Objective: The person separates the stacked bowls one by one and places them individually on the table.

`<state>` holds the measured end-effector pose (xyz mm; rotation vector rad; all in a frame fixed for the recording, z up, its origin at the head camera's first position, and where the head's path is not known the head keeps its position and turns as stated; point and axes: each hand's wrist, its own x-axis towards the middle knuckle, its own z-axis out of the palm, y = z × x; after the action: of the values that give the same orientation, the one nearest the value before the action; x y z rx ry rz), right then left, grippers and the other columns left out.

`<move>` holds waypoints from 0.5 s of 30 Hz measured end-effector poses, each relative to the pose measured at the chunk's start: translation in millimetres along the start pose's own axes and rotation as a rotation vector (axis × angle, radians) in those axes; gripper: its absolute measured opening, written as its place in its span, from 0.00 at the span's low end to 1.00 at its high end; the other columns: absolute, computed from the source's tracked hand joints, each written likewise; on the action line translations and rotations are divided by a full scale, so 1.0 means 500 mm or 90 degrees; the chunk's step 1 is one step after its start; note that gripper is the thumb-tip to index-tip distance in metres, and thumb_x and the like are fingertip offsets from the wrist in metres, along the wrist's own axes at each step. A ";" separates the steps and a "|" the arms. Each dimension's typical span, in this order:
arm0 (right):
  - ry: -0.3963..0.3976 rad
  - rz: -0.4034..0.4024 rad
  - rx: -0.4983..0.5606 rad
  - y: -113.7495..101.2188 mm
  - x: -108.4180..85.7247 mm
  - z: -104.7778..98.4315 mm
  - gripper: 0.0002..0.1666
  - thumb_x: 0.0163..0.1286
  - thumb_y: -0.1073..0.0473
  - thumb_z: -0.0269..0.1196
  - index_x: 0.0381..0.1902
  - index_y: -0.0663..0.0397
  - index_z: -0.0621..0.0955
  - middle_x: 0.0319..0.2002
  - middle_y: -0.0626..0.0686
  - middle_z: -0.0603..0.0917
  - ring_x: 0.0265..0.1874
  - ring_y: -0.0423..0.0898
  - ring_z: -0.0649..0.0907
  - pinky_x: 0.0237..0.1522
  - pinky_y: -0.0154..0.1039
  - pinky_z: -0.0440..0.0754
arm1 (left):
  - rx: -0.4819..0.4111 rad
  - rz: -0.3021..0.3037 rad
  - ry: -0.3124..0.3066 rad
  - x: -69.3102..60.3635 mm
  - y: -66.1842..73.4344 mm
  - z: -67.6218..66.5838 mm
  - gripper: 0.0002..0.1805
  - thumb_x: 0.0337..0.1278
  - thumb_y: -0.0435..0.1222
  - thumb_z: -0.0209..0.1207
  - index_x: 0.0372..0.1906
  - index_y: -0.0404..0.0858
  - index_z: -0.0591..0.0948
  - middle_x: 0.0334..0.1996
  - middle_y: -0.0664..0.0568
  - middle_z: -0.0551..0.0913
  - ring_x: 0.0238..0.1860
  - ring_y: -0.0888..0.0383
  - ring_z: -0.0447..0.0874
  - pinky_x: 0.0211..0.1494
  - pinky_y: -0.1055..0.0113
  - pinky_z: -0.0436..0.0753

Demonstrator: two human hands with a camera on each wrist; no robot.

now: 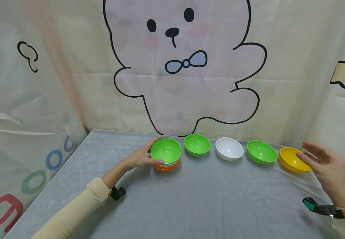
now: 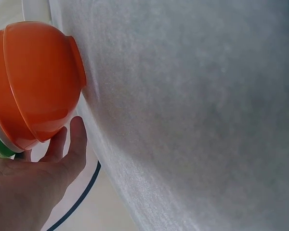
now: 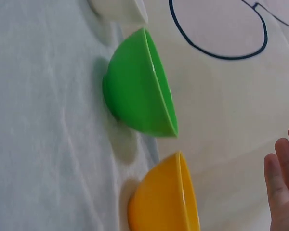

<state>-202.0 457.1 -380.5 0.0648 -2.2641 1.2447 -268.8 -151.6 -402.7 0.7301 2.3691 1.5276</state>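
Observation:
My left hand [image 1: 139, 158] holds the side of a stack of nested bowls, its thumb at the front near the rim. A green bowl [image 1: 166, 150] tops this stack, over a thin white rim and orange bowls [image 2: 47, 79]. In the left wrist view the fingers curve along the stack's side, and the lowest orange bowl rests on the cloth. At the right end of the row stands a yellow bowl [image 1: 293, 160]. My right hand [image 1: 329, 167] hovers beside it with fingers extended and nothing held. In the right wrist view those fingers [image 3: 278, 180] appear apart from the yellow bowl.
Between the stack and the yellow bowl stand a green bowl [image 1: 197, 145], a white bowl [image 1: 229, 149] and another green bowl [image 1: 261, 152]. They line the back edge of the grey cloth-covered table [image 1: 208, 202]. A printed curtain [image 1: 283, 73] hangs behind.

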 end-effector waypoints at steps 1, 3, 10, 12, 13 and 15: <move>-0.010 -0.013 0.010 -0.005 0.002 0.005 0.32 0.67 0.72 0.68 0.69 0.62 0.74 0.60 0.47 0.78 0.54 0.33 0.78 0.49 0.20 0.72 | 0.000 0.000 0.000 0.000 0.000 0.000 0.53 0.54 0.43 0.74 0.81 0.53 0.55 0.70 0.46 0.65 0.68 0.48 0.66 0.67 0.45 0.69; -0.035 -0.027 0.033 -0.016 0.004 0.017 0.31 0.67 0.74 0.67 0.67 0.66 0.74 0.57 0.48 0.79 0.52 0.33 0.79 0.48 0.21 0.74 | 0.001 0.000 0.001 -0.001 -0.001 -0.001 0.53 0.54 0.43 0.74 0.81 0.52 0.55 0.70 0.46 0.65 0.68 0.48 0.66 0.67 0.45 0.69; -0.111 -0.060 0.120 -0.052 0.009 0.064 0.30 0.65 0.77 0.67 0.65 0.71 0.74 0.57 0.51 0.81 0.54 0.36 0.80 0.50 0.24 0.75 | 0.002 0.007 -0.007 -0.001 -0.008 -0.003 0.56 0.52 0.41 0.76 0.81 0.54 0.54 0.72 0.46 0.63 0.69 0.48 0.65 0.66 0.43 0.69; -0.123 -0.068 0.166 -0.062 0.010 0.080 0.29 0.65 0.79 0.66 0.64 0.73 0.74 0.57 0.52 0.82 0.54 0.38 0.81 0.51 0.25 0.75 | 0.002 0.011 -0.013 -0.001 -0.009 -0.004 0.57 0.51 0.40 0.77 0.81 0.54 0.54 0.72 0.46 0.63 0.69 0.48 0.64 0.66 0.42 0.70; -0.129 -0.069 0.195 -0.066 0.011 0.089 0.29 0.64 0.80 0.66 0.63 0.74 0.74 0.57 0.53 0.82 0.54 0.39 0.81 0.51 0.26 0.75 | 0.000 0.013 -0.016 -0.001 -0.010 -0.004 0.58 0.50 0.40 0.77 0.81 0.54 0.54 0.72 0.46 0.63 0.69 0.48 0.64 0.66 0.42 0.70; -0.143 -0.068 0.236 -0.074 0.012 0.106 0.28 0.64 0.80 0.65 0.63 0.75 0.74 0.56 0.53 0.82 0.53 0.40 0.82 0.52 0.27 0.76 | -0.001 0.016 -0.021 0.000 -0.011 -0.005 0.58 0.50 0.40 0.78 0.81 0.54 0.53 0.71 0.46 0.63 0.69 0.48 0.64 0.65 0.43 0.71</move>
<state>-219.7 395.3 -371.6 0.4773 -2.1461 1.6511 -271.3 -155.4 -406.4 0.7821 2.3440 1.5158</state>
